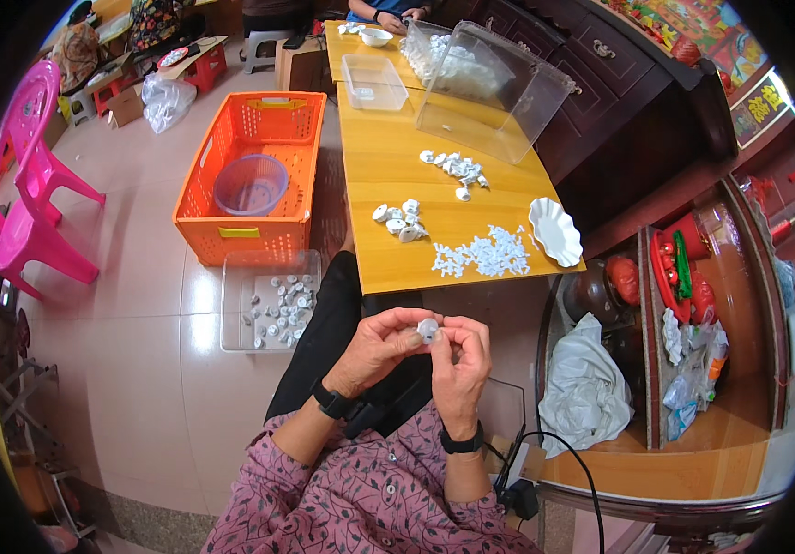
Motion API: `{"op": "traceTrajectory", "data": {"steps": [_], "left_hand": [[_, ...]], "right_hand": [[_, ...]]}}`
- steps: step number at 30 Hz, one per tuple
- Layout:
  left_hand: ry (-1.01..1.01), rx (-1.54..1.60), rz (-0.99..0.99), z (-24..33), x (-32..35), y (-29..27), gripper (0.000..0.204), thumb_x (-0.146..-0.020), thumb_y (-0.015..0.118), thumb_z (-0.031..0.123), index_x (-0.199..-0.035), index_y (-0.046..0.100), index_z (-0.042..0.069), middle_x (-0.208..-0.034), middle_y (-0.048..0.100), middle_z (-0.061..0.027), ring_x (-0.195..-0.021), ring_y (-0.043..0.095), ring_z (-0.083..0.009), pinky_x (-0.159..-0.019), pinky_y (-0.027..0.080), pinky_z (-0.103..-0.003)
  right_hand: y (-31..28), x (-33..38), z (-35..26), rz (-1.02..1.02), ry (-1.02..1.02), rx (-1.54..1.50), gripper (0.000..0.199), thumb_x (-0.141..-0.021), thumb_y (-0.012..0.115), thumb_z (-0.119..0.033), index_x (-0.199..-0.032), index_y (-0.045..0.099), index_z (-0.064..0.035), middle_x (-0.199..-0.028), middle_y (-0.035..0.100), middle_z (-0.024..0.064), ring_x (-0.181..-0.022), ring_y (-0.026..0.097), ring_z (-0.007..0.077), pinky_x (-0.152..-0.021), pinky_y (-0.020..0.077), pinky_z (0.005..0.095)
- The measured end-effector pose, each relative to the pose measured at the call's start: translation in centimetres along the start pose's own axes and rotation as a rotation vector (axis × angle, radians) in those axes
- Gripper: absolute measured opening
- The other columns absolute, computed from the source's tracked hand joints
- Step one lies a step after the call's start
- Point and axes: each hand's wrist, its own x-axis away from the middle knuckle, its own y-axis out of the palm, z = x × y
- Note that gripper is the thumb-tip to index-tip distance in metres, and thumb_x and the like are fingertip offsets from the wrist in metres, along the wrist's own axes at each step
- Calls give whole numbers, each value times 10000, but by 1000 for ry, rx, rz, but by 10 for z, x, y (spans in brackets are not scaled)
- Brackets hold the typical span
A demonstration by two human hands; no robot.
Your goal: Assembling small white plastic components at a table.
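Note:
Above my lap, just off the near table edge, a small round white plastic part is pinched between both hands. My left hand is closed on its left side. Thumb and fingers of my right hand press it from the right. On the yellow table ahead lie a spread of tiny white pieces, a small group of white round parts and a heap of white parts. A clear bin low at my left holds several similar round parts.
A white scalloped dish sits at the table's right edge. Farther back are a clear tray and a tipped clear box. An orange crate holds a purple basket. Pink chairs stand left; another person sits beyond.

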Motion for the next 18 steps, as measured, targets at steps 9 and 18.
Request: {"op": "traceTrajectory", "data": {"steps": [9, 18], "left_hand": [[19, -109, 44, 8, 2, -5, 334, -913, 687, 22, -1241, 632, -9, -1272, 637, -138, -1140, 629, -203, -1006, 522, -352], [64, -153, 48, 11, 1, -14, 320, -892, 695, -18, -1209, 649, -25, -1263, 632, -131, -1147, 616, -190, -1022, 496, -324]], "right_hand": [[8, -2, 1, -28, -63, 78, 77, -856, 658, 18, -909, 603, 8, -1046, 623, 151, -869, 645, 268, -703, 547, 344], [17, -5, -1, -42, -138, 154, 99, -846, 667, 19, -916, 599, -4, -1033, 628, 161, -923, 641, 319, -779, 536, 395]]}}
